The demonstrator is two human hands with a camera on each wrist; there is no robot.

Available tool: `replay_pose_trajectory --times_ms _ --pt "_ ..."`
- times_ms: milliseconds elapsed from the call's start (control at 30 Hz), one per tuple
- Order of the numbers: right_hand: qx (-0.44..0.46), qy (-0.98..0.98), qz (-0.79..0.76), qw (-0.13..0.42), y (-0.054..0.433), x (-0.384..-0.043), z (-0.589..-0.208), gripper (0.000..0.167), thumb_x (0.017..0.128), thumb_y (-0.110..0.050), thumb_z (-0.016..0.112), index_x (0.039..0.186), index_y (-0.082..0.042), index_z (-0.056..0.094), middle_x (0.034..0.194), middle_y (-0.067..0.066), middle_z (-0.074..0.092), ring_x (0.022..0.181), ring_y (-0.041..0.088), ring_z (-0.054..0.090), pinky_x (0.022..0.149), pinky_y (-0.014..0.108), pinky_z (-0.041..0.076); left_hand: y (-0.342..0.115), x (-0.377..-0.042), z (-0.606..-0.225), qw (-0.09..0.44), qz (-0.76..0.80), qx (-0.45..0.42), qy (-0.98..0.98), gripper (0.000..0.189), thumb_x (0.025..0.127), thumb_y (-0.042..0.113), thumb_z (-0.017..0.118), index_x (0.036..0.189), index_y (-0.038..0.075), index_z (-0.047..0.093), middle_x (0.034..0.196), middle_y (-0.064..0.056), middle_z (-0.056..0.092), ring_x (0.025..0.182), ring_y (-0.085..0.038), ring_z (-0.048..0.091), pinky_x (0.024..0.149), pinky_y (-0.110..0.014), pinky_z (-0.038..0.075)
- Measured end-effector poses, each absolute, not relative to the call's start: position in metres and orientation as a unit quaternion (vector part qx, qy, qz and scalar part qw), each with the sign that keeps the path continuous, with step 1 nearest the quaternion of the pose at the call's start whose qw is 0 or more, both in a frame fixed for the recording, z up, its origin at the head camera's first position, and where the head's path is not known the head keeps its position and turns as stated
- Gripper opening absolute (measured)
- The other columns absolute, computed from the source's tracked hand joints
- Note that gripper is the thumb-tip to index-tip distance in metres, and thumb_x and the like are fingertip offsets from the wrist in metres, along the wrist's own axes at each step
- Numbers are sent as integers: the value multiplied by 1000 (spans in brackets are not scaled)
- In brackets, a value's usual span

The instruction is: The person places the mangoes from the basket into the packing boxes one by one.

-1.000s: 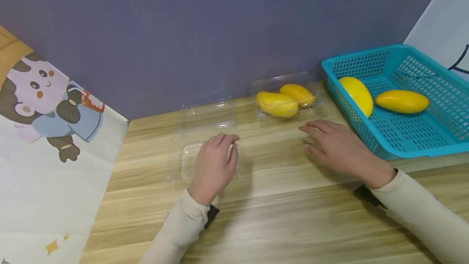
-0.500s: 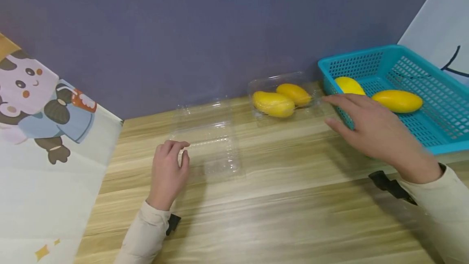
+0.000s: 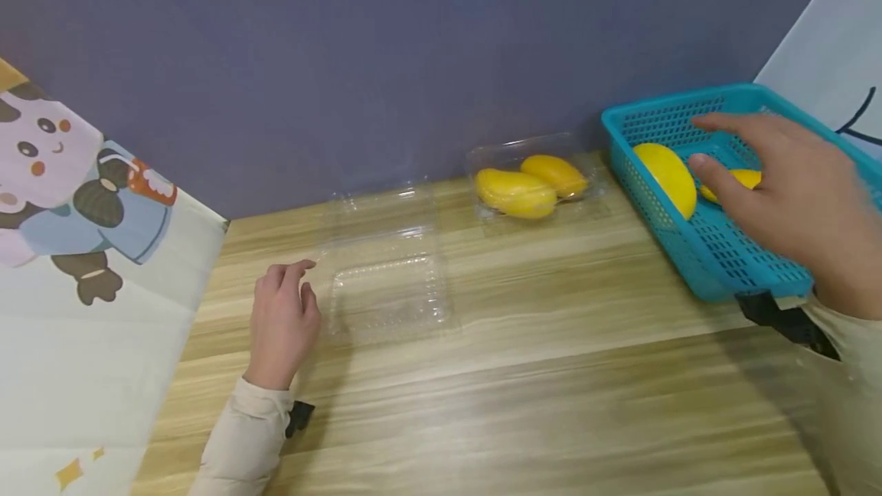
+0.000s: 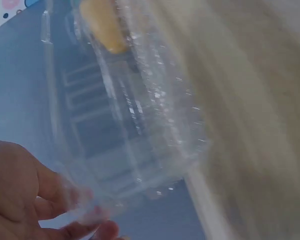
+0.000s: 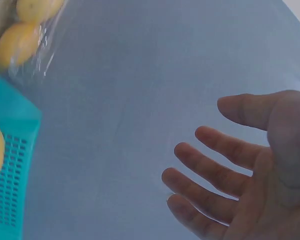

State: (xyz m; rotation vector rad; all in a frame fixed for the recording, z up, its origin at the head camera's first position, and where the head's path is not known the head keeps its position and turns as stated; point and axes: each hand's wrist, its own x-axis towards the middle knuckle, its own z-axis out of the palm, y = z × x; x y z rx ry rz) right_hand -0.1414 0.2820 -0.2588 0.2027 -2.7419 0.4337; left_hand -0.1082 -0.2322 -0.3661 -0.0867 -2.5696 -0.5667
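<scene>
Right hand (image 3: pixel 795 186): extended, fingers apart, over blue basket (image 3: pixel 710 280) holding yellow mangoes (image 3: pixel 665 178), table's (image 3: pixel 517 404) far right corner. Left hand (image 3: pixel 284 320): lay loosely bent beside clear container (image 3: pixel 386 289), unfolded. Two-mango box (image 3: pixel 506 149): stood at far edge.

Decent light up top, mushy wrist cams

Head view's fairly bright and even, pale sheen on the light wood-grain desk (image 3: pixel 482 404), soft arm shadows, little glints picking out the transparent plastic hinged box (image 3: pixel 386 297). The right hand (image 3: pixel 802 194) is a bit smeared there. Left wrist is the blurriest: wood grain gone to streaks, left hand (image 4: pixel 20 192) fuzzy at the fingertips. Right wrist looks dim and bluish, palm shaded against the plain grey-blue wall (image 5: pixel 105 110), yellow-orange oval fruits (image 5: pixel 18 44) soft in the corner, top-right edge bowed.
</scene>
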Motion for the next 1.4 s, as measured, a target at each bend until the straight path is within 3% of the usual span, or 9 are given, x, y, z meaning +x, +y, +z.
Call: replay_pose_trajectory --times_ms 167,333,567,700,833,967,1100,1233,1400 --pt "70 -972 124 188 288 -149 -244 53 106 -36 43 150 -6 41 150 31 40 137 54 35 105 72 29 -241 -109 -368 210 -224 -9 -952 32 94 -4 46 124 -6 58 104 -24 59 88 -40 56 77 -50 45" --pt "73 -978 88 176 293 -172 -236 52 104 -33 45 147 -4 44 147 32 43 130 55 40 102 72 32 -244 -112 -368 162 -232 16 -959 36 96 0 48 131 -4 55 106 -19 59 84 -31 61 69 -42 46" --pt "61 -996 43 50 308 -216 -249 59 104 -39 43 148 -1 39 152 35 33 128 59 36 99 75 33 -248 -116 -374 121 -278 41 -952 40 95 -1 50 135 -6 52 110 -21 57 90 -34 66 76 -41 51" --pt "81 -996 35 -2 319 -237 -260 61 103 -43 43 146 0 42 148 35 38 126 58 39 97 75 34 -251 -117 -374 98 -315 64 -942 42 96 0 50 138 -5 51 114 -22 56 96 -36 66 76 -32 52" --pt "99 -993 32 -48 328 -254 -269 67 102 -49 45 146 1 42 146 36 41 124 58 41 97 74 36 -252 -118 -372 69 -353 101 -928 43 98 4 50 140 0 52 120 -19 56 102 -32 63 73 -20 49" --pt "95 -989 27 -107 333 -267 -281 75 100 -53 48 149 1 36 150 37 33 128 60 35 98 76 34 -251 -117 -372 45 -393 128 -910 42 99 7 51 140 4 53 124 -16 56 96 -19 59 67 -17 48" --pt "81 -987 14 -141 335 -272 -297 82 97 -54 51 151 4 30 150 41 27 129 62 31 95 77 35 -248 -117 -374 25 -447 140 -883 41 100 8 52 140 4 54 126 -15 54 85 -7 56 63 -18 50" --pt "61 -985 5 -159 339 -273 -312 92 97 -59 47 152 9 21 148 46 21 130 65 25 96 79 33 -247 -118 -376 14 -483 141 -864 41 100 8 52 141 4 53 124 -14 53 79 -3 57 61 -19 50" --pt "37 -986 13 -164 339 -273 -324 101 93 -68 43 149 13 19 142 45 30 120 62 38 92 80 34 -248 -118 -378 15 -508 137 -850 42 100 8 54 142 4 52 122 -12 54 78 -3 58 61 -19 48"
